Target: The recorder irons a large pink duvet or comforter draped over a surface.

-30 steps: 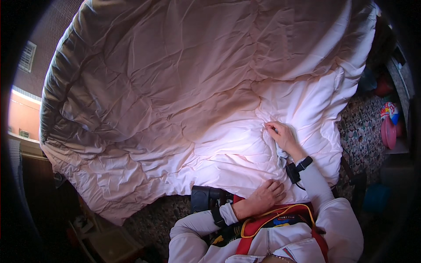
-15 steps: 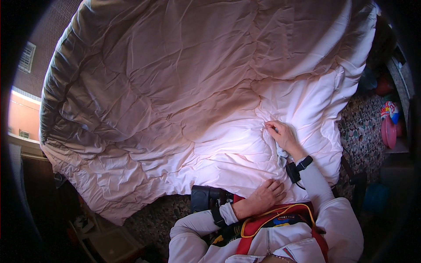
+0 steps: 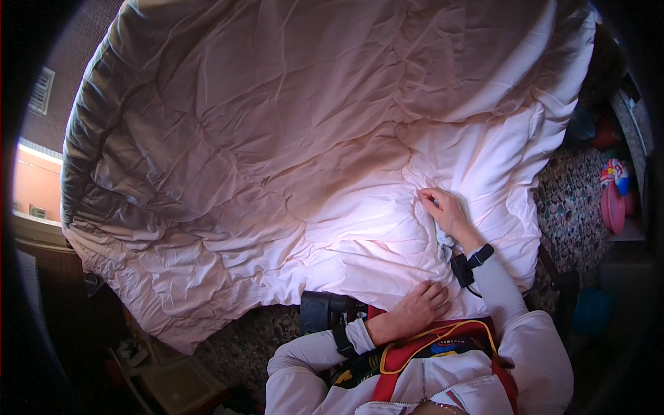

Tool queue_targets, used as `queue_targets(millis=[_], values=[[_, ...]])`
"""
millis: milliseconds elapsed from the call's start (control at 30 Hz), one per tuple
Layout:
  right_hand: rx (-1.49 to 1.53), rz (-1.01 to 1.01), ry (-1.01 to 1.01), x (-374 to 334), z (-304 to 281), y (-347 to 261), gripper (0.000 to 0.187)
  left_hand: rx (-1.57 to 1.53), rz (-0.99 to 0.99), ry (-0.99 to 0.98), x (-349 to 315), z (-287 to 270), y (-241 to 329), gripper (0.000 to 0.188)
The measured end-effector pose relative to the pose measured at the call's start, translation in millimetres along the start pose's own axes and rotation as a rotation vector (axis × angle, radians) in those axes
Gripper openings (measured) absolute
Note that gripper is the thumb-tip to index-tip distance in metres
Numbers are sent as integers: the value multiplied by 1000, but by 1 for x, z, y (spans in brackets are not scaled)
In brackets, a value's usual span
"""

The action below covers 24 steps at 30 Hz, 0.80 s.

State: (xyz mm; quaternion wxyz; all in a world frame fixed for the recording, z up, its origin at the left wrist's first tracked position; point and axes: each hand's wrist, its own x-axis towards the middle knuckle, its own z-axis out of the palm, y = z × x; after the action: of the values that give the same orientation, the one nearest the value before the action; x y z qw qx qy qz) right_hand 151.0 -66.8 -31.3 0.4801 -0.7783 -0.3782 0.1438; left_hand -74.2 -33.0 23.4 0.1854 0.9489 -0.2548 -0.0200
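Observation:
A large white quilt (image 3: 290, 159) lies spread out and wrinkled, filling most of the view. My right hand (image 3: 446, 211) rests on the quilt near its right side, fingers pinched on a fold of the fabric. A small grey cloth (image 3: 443, 242) shows under that wrist. My left hand (image 3: 415, 310) lies flat on the quilt's near edge, close to my chest, fingers together and holding nothing. Both wrists carry black straps.
Speckled floor (image 3: 574, 200) shows to the right of the quilt and below its near edge. Pink and red plastic items (image 3: 612, 200) stand at the far right. A clear plastic box (image 3: 173, 380) sits at the lower left. A window (image 3: 34, 187) is at the left.

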Motion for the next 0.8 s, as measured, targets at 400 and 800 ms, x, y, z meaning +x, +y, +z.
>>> queue_targets(millis=[400, 800], values=[[-10, 3, -2, 0, 0, 0, 21, 4, -5, 15, 0, 2, 1, 41], [-5, -26, 10, 1, 1, 3, 20, -5, -14, 8, 0, -2, 2, 41]])
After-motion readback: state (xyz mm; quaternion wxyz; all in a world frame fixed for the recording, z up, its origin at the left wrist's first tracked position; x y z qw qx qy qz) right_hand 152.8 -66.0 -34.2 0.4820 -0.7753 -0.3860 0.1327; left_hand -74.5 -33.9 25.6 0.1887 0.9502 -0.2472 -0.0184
